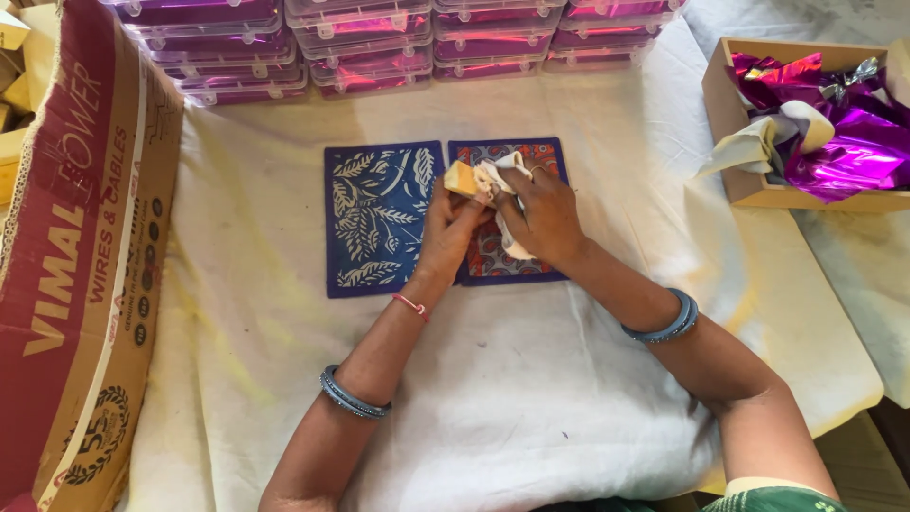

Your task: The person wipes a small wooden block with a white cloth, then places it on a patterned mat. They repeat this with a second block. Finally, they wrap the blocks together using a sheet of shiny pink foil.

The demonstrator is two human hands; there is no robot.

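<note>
My left hand (447,230) holds a small yellow-orange block (461,177) by its lower end. My right hand (542,215) grips a white cloth (500,180) and presses it against the block. Both hands hover above two patterned mats lying side by side on the white sheet: a dark blue mat with a white leaf print (379,223) on the left, and a blue-edged mat with a red pattern (493,261) on the right, partly hidden under my hands.
Stacks of clear lidded boxes with pink-purple contents (379,43) line the far edge. A large red and brown carton (81,246) stands at the left. An open cardboard box of shiny purple foil (820,128) sits at the right.
</note>
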